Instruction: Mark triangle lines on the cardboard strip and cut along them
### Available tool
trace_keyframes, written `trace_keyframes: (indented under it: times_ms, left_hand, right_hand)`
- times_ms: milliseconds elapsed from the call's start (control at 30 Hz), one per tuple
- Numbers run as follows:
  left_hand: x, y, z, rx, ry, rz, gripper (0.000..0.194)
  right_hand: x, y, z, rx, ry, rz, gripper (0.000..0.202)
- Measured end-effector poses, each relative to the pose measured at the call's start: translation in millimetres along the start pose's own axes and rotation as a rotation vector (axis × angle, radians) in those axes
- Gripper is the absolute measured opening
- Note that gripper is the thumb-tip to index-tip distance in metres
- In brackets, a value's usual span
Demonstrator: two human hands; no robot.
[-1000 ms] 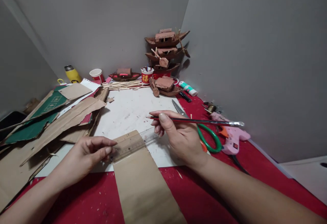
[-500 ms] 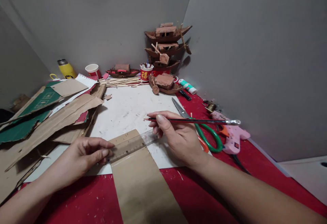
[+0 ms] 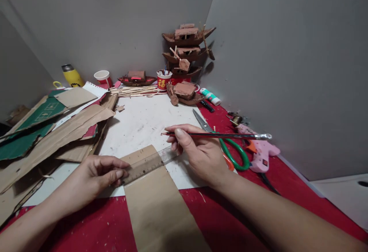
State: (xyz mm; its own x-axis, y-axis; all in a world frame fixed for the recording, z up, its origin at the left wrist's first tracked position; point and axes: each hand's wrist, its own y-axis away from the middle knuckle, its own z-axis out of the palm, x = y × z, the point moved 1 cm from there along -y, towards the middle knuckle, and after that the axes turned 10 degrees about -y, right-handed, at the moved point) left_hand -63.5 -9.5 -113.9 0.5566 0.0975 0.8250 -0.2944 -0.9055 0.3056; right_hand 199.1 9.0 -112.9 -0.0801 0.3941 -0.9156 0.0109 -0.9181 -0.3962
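While the left hand [image 3: 100, 173] pinches one end of a clear ruler [image 3: 149, 169] laid across a cardboard strip [image 3: 161, 206], the right hand [image 3: 202, 156] holds a pencil [image 3: 235, 136] by the ruler's other end; the strip runs toward the near edge of the worktop [image 3: 94, 221]; scissors [image 3: 243, 160] lie toward its right edge; model boats [image 3: 186, 34] stand stacked at its far right corner.

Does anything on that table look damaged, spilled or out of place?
Yes, mildly. At left, the long brown cardboard strip has a ragged, torn end. The white sheet looks speckled, and a pale sliver lies loose on the red table covering. No damage shows on the clear ruler or the pencil.
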Motion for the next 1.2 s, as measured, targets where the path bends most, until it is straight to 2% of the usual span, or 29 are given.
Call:
trace_keyframes:
  times_ms: [467,733,833,1000,1200]
  left_hand:
    - [10,0,2.0,-0.026,0.021,-0.013,0.029]
    - [10,2,3.2,-0.046,0.061,-0.013,0.029]
    - [9,1,4.0,-0.062,0.056,-0.004,0.029]
    - [8,0,3.2,-0.092,0.030,0.010,0.030]
    - [5,1,3.4,-0.098,0.029,0.011,0.030]
  right_hand:
    - [0,4,0,-0.022,0.074,0.013,0.025]
    - [-4,4,3,-0.085,0.173,-0.041,0.017]
    - [-7,5,5,-0.171,0.204,-0.020,0.015]
    - [-10,14,13,-0.440,0.212,0.109,0.012]
    - [-6,22,20,-0.482,0.239,0.279,0.012]
